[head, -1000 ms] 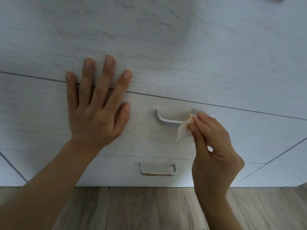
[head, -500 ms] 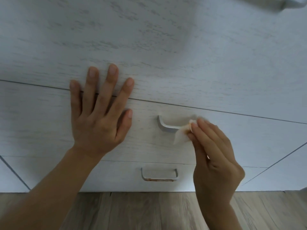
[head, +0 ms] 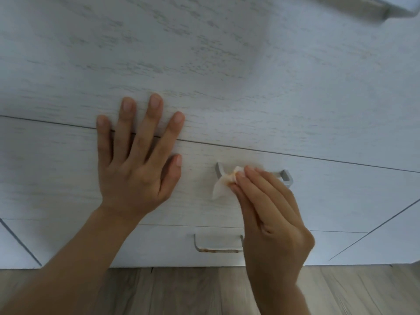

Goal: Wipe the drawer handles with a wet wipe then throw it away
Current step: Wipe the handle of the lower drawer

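A white wood-grain chest of drawers (head: 227, 64) fills the view. My right hand (head: 270, 208) pinches a small white wet wipe (head: 223, 184), stained orange-brown, against the left part of the middle drawer's grey metal handle (head: 286, 177). The handle's right end shows past my fingers; its middle is hidden. My left hand (head: 136, 164) lies flat with fingers spread on the drawer fronts, across the seam between two drawers. Below, the bottom drawer's handle (head: 217, 246) shows brownish marks along its lower bar, its right end behind my right hand.
Another grey handle (head: 400, 9) peeks in at the top right corner. Wood-plank floor (head: 193, 292) runs along the bottom of the view, right under the chest. More cabinet panels (head: 391, 237) stand at the lower right and lower left.
My right hand has slid the wipe leftwards along the middle handle, uncovering the handle's right end. The camera has tilted, so everything sits lower in view. My left hand stays flat.
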